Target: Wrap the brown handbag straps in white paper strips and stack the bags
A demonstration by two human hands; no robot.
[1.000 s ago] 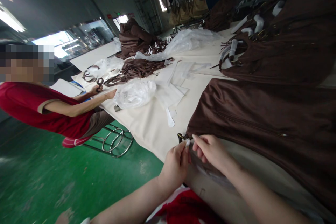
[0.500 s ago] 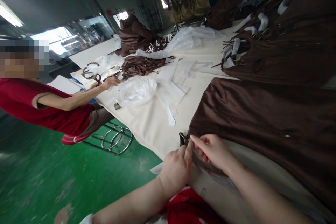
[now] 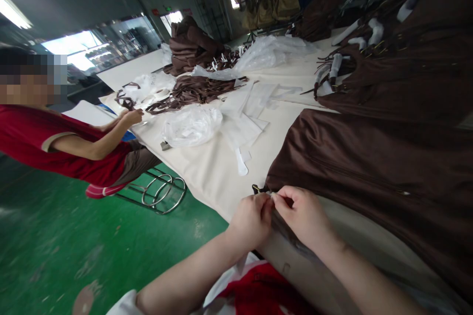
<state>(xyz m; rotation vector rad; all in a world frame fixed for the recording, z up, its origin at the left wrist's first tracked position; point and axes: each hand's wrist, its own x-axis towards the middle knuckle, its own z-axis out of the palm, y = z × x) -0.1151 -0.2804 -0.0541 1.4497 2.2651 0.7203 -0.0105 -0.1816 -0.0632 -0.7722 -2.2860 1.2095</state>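
A dark brown bag [image 3: 369, 157] with a zip line lies flat at the right of the table. Close to its near left corner, my left hand [image 3: 251, 219] and my right hand [image 3: 305, 214] meet with fingers pinched together. Between the fingertips shows a small pale bit, too small to name. Just beyond my left fingers, a dark clasp with a brass-coloured part [image 3: 256, 189] sticks out. Whether either hand grips the clasp or its strap is hidden by the fingers.
A clear plastic bag [image 3: 194, 125], white sheets [image 3: 246, 125] and brown straps [image 3: 203, 89] lie across the cream table [image 3: 207, 177]. More brown bags [image 3: 399, 74] with wrapped handles are piled at the right. On the left sits a co-worker in a red shirt [image 3: 33, 142].
My left fingers have curled in from a more stretched pose, and both hands now pinch closer together by the clasp. The co-worker's hand has drawn back left from the straps.
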